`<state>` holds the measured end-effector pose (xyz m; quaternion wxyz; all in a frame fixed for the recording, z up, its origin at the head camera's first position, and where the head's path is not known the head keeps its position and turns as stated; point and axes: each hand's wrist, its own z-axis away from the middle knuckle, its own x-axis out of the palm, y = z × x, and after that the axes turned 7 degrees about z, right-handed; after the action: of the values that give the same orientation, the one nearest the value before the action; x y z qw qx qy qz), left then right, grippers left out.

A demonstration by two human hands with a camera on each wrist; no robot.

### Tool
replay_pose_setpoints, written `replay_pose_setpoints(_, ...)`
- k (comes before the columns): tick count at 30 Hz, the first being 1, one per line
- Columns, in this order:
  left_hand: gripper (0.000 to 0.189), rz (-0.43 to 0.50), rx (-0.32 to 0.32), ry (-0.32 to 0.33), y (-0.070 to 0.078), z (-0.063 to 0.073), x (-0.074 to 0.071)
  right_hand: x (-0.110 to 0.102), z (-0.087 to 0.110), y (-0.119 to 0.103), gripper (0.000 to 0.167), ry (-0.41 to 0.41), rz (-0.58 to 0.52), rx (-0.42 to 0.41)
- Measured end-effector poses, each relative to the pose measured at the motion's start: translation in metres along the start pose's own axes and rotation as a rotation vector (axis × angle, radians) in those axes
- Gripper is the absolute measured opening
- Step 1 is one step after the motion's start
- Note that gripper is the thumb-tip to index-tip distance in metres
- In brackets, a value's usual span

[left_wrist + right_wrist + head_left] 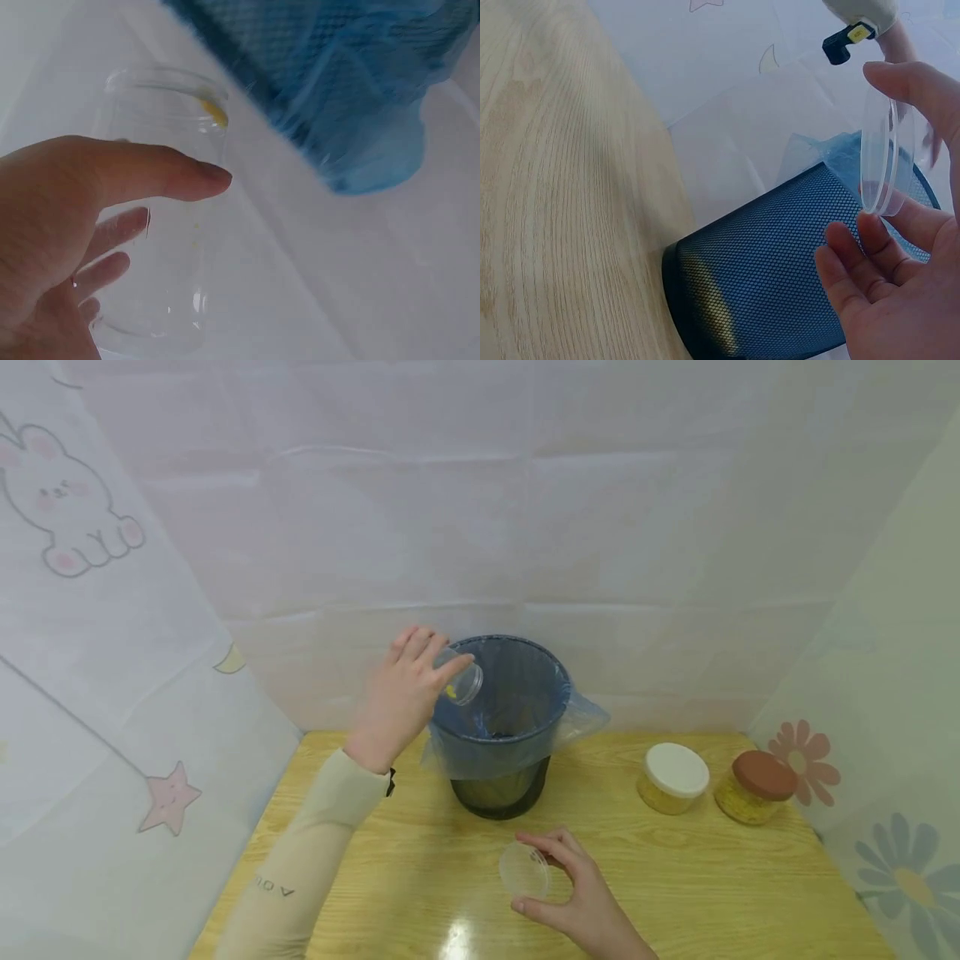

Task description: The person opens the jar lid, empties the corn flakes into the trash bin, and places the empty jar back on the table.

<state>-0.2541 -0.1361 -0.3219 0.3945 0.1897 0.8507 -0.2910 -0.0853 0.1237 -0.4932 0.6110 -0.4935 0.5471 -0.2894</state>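
Lid of round, clear plastic [522, 870], pinched by its rim in the right hand [579, 893], above a wood-grain worktop [390, 893]. To the right, side by side, a yellow-filled round jar with reddish-brown lid [742, 800] and another with white lid [663, 796]. Near centre, a black mesh bin [757, 262] lined with a translucent blue plastic bag [587, 720]. At its left rim, gripped in the left hand [403, 693], a tipped clear cylindrical jar [467, 687], bit of yellow inside the mouth. Behind, a creased pale backdrop [450, 543].

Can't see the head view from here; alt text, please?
The left grip tilts a clear jar, a yellow bit inside, toward a lined bin. The right grip pinches a clear lid in the foreground. At right stand a white-lidded jar and a brown-lidded jar.
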Motion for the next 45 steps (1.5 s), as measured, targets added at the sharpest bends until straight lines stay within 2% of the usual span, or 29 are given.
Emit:
replay_pose_setpoints(3, 0.053, 0.007, 0.039, -0.053, 0.005, 0.0, 0.012, 0.0, 0.0, 0.0, 0.064, 0.001, -0.002, -0.001)
replay_pose_setpoints(6, 0.051, -0.005, 0.041, -0.044, 0.008, -0.001, 0.018, 0.001, 0.001, 0.001, 0.064, 0.003, 0.004, 0.001)
replay_pose_setpoints(8, 0.052, -0.002, 0.035, -0.028, 0.008, -0.002, 0.018, 0.001, 0.001, 0.001, 0.063, 0.001, 0.007, 0.003)
replay_pose_setpoints(11, 0.059, 0.019, 0.015, -0.015, 0.005, -0.003, 0.009, 0.001, 0.001, 0.002, 0.063, -0.004, -0.002, 0.006)
replay_pose_setpoints(13, 0.06, 0.029, -0.013, 0.018, 0.002, -0.003, 0.001, 0.001, 0.0, 0.002, 0.062, -0.009, -0.006, 0.006)
replay_pose_setpoints(16, 0.061, 0.033, -0.064, 0.129, -0.001, -0.006, -0.011, 0.0, 0.001, 0.002, 0.063, -0.007, 0.001, 0.008)
replay_pose_setpoints(18, 0.06, 0.036, -0.057, 0.161, 0.001, -0.008, -0.012, 0.0, 0.0, 0.001, 0.063, 0.002, 0.012, 0.01)
replay_pose_setpoints(20, 0.059, 0.023, -0.036, 0.116, 0.006, -0.008, -0.003, 0.0, 0.0, 0.0, 0.064, 0.019, 0.027, -0.021)
replay_pose_setpoints(23, 0.057, 0.008, 0.003, -0.026, 0.014, -0.003, 0.013, 0.0, 0.001, -0.002, 0.063, 0.032, 0.038, -0.063)
replay_pose_setpoints(25, 0.055, -0.001, -0.001, -0.077, 0.016, 0.0, 0.021, 0.0, 0.001, -0.002, 0.062, 0.028, 0.043, -0.072)
replay_pose_setpoints(30, 0.055, 0.017, -0.023, -0.041, 0.013, -0.002, 0.018, -0.002, 0.001, 0.0, 0.064, 0.005, 0.046, 0.0)
replay_pose_setpoints(34, 0.057, 0.013, -0.043, -0.01, 0.008, -0.003, 0.002, -0.002, 0.001, 0.001, 0.064, -0.002, 0.05, 0.012)
replay_pose_setpoints(38, 0.058, 0.02, -0.084, 0.107, 0.001, -0.005, -0.014, -0.001, 0.001, 0.001, 0.064, -0.005, 0.044, 0.022)
replay_pose_setpoints(40, 0.061, 0.033, -0.106, 0.145, 0.001, -0.008, -0.016, -0.001, 0.001, 0.001, 0.064, 0.002, 0.04, 0.022)
replay_pose_setpoints(42, 0.062, 0.053, -0.099, 0.115, 0.004, -0.01, -0.012, -0.001, 0.001, 0.002, 0.064, 0.016, 0.046, 0.012)
replay_pose_setpoints(45, 0.061, 0.058, -0.076, -0.017, 0.013, -0.008, 0.004, 0.001, 0.002, 0.003, 0.064, 0.035, 0.061, -0.025)
